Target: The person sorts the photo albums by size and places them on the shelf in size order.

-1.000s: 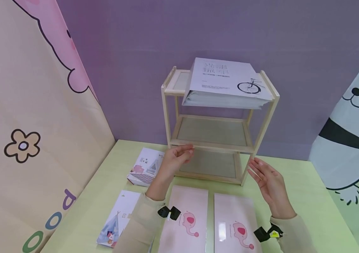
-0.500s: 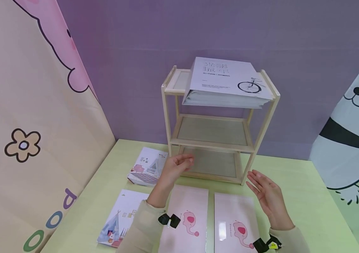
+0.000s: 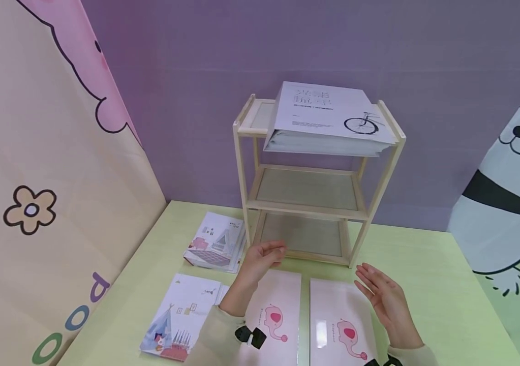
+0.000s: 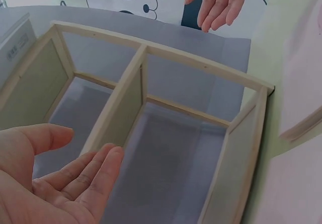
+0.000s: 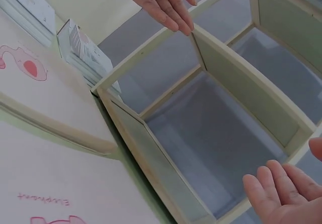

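My left hand (image 3: 262, 262) hovers in front of the lowest tier of a small wooden three-tier shelf (image 3: 305, 210), fingers nearly straight, holding nothing. My right hand (image 3: 382, 295) is held off the shelf's front right leg, palm turned inward and fingers extended, with nothing in it. On the top tier lies a thick white book (image 3: 324, 114) with a bicycle on its cover, its pages facing front. In the left wrist view the left palm (image 4: 65, 183) faces the shelf's side openings, and the right fingers (image 4: 221, 5) appear beyond it.
Two pale pink elephant-print boxes or books (image 3: 272, 305) (image 3: 339, 310) lie before the shelf. To the left are white illustrated books, one (image 3: 216, 241) beside the shelf and another (image 3: 179, 315) nearer me. The green table (image 3: 447, 305) meets a purple backdrop (image 3: 195, 101).
Both hands have drawn down and back from the shelf toward me, the left from the middle tier's front edge. The book and shelf have stayed in place.
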Demonstrator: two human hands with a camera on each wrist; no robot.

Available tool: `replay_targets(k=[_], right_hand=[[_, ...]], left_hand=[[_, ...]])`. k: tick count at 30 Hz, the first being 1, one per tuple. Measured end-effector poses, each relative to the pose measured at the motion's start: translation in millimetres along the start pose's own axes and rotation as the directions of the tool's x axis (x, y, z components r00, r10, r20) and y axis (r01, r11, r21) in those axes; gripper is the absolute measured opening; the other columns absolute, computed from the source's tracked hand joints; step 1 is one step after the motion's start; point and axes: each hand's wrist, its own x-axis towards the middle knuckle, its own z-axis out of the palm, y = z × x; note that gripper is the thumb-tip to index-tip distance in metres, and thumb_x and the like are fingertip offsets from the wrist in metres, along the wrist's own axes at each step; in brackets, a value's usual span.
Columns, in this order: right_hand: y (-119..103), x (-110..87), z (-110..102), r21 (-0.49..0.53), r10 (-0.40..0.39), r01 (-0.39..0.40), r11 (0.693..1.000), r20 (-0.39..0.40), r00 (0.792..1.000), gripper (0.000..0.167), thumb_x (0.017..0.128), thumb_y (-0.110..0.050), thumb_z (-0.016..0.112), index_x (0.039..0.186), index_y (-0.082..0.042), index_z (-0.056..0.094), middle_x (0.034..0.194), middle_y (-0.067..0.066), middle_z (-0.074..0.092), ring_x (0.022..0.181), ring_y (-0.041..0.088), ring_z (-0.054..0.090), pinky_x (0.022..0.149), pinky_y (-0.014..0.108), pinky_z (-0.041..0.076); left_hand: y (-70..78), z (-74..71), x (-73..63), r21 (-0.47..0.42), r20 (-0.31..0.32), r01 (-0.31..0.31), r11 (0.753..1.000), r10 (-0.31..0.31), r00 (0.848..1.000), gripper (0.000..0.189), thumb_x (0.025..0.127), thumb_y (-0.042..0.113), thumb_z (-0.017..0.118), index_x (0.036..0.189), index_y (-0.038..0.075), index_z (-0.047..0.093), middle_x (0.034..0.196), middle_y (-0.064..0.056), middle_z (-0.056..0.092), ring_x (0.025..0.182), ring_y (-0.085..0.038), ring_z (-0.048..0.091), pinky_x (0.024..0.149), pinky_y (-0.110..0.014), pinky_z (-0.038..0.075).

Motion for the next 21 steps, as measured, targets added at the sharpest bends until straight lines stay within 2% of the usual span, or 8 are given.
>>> replay_targets(k=[3, 7, 13, 17, 21], right_hand=[[4.8, -3.1, -3.5, -0.019, 0.018, -0.018, 1.0, -0.009, 1.0, 0.032, 0.099, -0.005, 0.043, 0.098, -0.015, 0.073, 0.102, -0.001, 0.071, 0.096, 0.011, 0.066, 0.084, 0.027, 0.051], [10.6, -7.0, -8.6, -0.053, 0.036, -0.038, 0.998, -0.032, 0.999, 0.031, 0.099, -0.006, 0.044, 0.096, -0.017, 0.073, 0.101, -0.004, 0.071, 0.096, 0.01, 0.066, 0.084, 0.026, 0.052], [18.1, -12.8, -20.2, -0.073, 0.039, -0.042, 0.996, -0.034, 0.999, 0.033, 0.099, -0.005, 0.042, 0.096, -0.018, 0.073, 0.1, -0.004, 0.071, 0.096, 0.009, 0.066, 0.084, 0.026, 0.052], [19.8, -17.7, -27.2, -0.051, 0.073, -0.076, 0.996, -0.069, 0.995, 0.032, 0.099, -0.007, 0.044, 0.094, -0.018, 0.073, 0.099, -0.005, 0.071, 0.096, 0.009, 0.066, 0.083, 0.026, 0.052], [19.3, -25.6, -35.1, -0.027, 0.101, -0.105, 0.994, -0.118, 0.988, 0.029, 0.098, -0.009, 0.047, 0.092, -0.019, 0.074, 0.098, -0.006, 0.07, 0.096, 0.009, 0.066, 0.083, 0.026, 0.052]], left_hand=[[-7.1, 2.0, -3.2, 0.003, 0.005, 0.017, 1.0, -0.017, 1.0, 0.033, 0.09, 0.006, 0.056, 0.115, -0.014, 0.058, 0.105, -0.019, 0.067, 0.087, -0.013, 0.064, 0.079, -0.033, 0.054], [-17.9, 4.8, -7.3, 0.006, 0.021, 0.039, 0.999, -0.039, 0.999, 0.033, 0.09, 0.007, 0.057, 0.115, -0.014, 0.058, 0.104, -0.017, 0.068, 0.084, -0.011, 0.064, 0.076, -0.029, 0.054], [-32.6, 10.5, -13.2, -0.006, 0.017, 0.095, 0.995, -0.095, 0.995, 0.031, 0.089, 0.01, 0.06, 0.112, -0.012, 0.06, 0.099, -0.012, 0.069, 0.083, -0.015, 0.064, 0.076, -0.029, 0.055], [-39.9, 14.0, -16.0, -0.005, 0.029, 0.116, 0.993, -0.116, 0.993, 0.031, 0.09, 0.011, 0.059, 0.113, -0.01, 0.06, 0.103, -0.018, 0.068, 0.083, -0.014, 0.064, 0.076, -0.03, 0.055], [-46.7, 19.7, -19.0, -0.008, 0.039, 0.135, 0.991, -0.135, 0.99, 0.031, 0.09, 0.01, 0.058, 0.113, -0.011, 0.06, 0.107, -0.02, 0.067, 0.086, -0.019, 0.065, 0.075, -0.031, 0.055]])
